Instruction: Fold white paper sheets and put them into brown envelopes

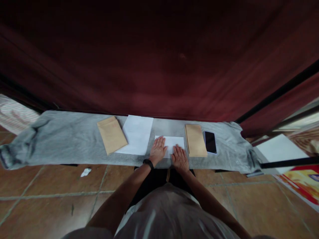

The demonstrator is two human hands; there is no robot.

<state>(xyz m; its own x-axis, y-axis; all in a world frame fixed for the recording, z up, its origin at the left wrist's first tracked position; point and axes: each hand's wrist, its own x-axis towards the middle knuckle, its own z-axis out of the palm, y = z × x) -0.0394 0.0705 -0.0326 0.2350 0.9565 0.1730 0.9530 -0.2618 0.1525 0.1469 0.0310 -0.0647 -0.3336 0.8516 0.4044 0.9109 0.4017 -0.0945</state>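
Observation:
A small white paper (169,141) lies flat on the grey cloth in front of me. My left hand (158,151), with a black band at the wrist, rests flat on its left part, fingers extended. On its right part my right hand (179,158) lies palm down with the fingers stretched. Larger white sheets (138,134) lie to the left, partly under a brown envelope stack (112,134). Just right of my hands is another stack of brown envelopes (196,141).
A phone (210,142) lies right of the right-hand stack. The narrow bench under the grey cloth (67,139) stands against a dark red curtain (159,66). A white scrap (86,172) is on the tiled floor; a white board (279,151) is at the far right.

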